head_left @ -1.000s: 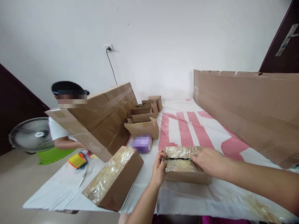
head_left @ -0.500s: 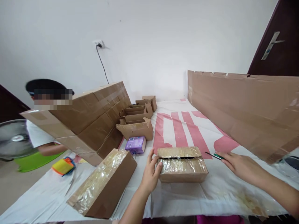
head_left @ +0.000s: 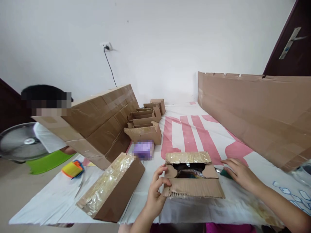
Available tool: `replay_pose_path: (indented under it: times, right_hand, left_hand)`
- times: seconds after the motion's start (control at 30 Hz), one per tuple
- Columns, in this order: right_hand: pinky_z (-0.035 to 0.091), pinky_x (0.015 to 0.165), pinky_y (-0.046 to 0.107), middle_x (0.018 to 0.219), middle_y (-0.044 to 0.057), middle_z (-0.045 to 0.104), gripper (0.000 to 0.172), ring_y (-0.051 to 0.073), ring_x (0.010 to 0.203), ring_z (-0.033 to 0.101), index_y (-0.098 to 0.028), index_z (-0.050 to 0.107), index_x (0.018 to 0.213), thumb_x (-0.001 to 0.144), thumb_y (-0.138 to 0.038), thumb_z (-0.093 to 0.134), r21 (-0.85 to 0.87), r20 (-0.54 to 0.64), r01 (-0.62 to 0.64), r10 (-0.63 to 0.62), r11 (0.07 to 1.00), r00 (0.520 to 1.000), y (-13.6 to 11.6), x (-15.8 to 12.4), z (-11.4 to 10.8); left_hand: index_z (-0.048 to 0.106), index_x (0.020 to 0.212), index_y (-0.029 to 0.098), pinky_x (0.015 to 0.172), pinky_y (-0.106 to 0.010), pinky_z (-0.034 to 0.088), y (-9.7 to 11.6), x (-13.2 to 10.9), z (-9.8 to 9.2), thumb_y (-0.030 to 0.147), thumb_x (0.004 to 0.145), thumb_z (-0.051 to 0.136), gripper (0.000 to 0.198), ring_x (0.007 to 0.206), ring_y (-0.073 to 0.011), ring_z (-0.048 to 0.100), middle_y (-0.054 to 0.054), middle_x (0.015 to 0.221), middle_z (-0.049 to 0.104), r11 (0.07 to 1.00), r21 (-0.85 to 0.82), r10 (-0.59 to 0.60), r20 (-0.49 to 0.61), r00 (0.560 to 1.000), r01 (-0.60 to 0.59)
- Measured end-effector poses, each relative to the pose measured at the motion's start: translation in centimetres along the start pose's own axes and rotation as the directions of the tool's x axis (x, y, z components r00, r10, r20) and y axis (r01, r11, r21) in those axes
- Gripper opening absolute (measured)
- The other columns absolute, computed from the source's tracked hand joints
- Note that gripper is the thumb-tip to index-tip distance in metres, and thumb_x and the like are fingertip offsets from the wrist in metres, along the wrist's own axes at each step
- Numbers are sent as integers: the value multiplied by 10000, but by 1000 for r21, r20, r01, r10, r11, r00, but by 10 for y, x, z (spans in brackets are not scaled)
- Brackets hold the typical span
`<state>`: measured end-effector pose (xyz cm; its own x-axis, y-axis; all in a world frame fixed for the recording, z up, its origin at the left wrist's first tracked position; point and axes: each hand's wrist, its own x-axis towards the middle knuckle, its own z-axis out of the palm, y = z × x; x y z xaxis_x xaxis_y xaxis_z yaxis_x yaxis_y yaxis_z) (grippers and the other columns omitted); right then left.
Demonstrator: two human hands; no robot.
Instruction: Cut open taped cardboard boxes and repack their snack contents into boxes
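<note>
In front of me a small cardboard box (head_left: 194, 187) lies with its taped top parted. One flap stands up at the back and the other is folded toward me. Through the gap I see dark contents (head_left: 188, 171) and a colourful wrapper, too hidden to name. My left hand (head_left: 157, 191) grips the box's left end, its fingers curled at the flap edges. Just right of the box, my right hand (head_left: 240, 174) holds a green-handled knife (head_left: 224, 173), its blade pointing left at the box's side.
A longer taped box (head_left: 114, 187) lies to the left. Behind it are a purple tissue pack (head_left: 143, 149), several open boxes (head_left: 143, 131) and a large carton (head_left: 102, 126). A cardboard panel (head_left: 252, 113) stands on the right. Another person (head_left: 50, 136) is at the far left, near a fan (head_left: 18, 142).
The box's front flap has swung open toward me, uncovering the inside. My left fingers have shifted onto the flap edge. The knife has moved slightly down, still beside the box.
</note>
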<state>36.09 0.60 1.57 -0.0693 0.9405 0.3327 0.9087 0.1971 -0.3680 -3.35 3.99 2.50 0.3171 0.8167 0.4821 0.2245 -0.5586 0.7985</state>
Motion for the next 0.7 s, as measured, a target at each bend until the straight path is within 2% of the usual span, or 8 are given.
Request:
replay_pose_path:
  times: [0.1, 0.17, 0.3, 0.5, 0.57, 0.7]
  right_hand:
    - [528, 802, 367, 967, 87, 682, 265, 230, 937, 633, -217, 650, 1023, 959, -351, 430, 97, -189, 107, -88, 989, 978, -33, 4, -11]
    - [526, 785, 348, 947, 73, 665, 202, 210, 918, 624, -220, 633, 1036, 955, -280, 458, 127, -242, 220, -185, 967, 953, -56, 6, -15]
    - [512, 839, 377, 1036, 76, 626, 173, 218, 990, 595, -237, 638, 1031, 922, -199, 509, 89, -230, 367, -339, 926, 912, -88, 13, -16]
    - [516, 878, 433, 1114, 109, 603, 212, 254, 1054, 572, -207, 605, 1077, 872, -182, 558, 44, -301, 349, -321, 936, 898, -105, 38, -8]
    - [496, 908, 452, 1120, 110, 610, 218, 264, 1083, 559, -207, 608, 1067, 858, -162, 568, 22, -270, 384, -364, 923, 891, -111, 47, -5]
    - [470, 914, 454, 1140, 103, 629, 229, 265, 1102, 553, -214, 629, 1052, 844, -137, 572, 7, -139, 473, -467, 881, 873, -128, 62, 3]
  left_hand:
    - [648, 775, 221, 1039, -458, 376, -12, -9, 7, 379, 848, 627, 175, 1283, -297, 450, -101, 1352, 466, 998, 58, 40, -57, 998, -36]
    - [652, 767, 224, 1009, -424, 410, -19, -14, 13, 351, 832, 658, 143, 1263, -279, 474, -88, 1359, 454, 998, 43, 50, -107, 993, -45]
    - [659, 776, 230, 993, -392, 434, -28, -20, 23, 309, 852, 643, 111, 1291, -263, 461, -72, 1381, 435, 997, -39, 50, -199, 979, -59]
    - [674, 768, 231, 991, -383, 433, -32, -24, 27, 319, 850, 656, 121, 1278, -253, 477, -69, 1387, 440, 996, -85, 19, -219, 975, -39]
    - [669, 754, 229, 981, -374, 440, -31, -23, 28, 331, 845, 662, 137, 1255, -244, 498, -66, 1376, 450, 993, -111, 3, -232, 973, -30]
    - [672, 746, 230, 986, -376, 437, -30, -23, 30, 351, 847, 659, 158, 1264, -247, 491, -65, 1371, 456, 991, -134, -14, -244, 970, -19]
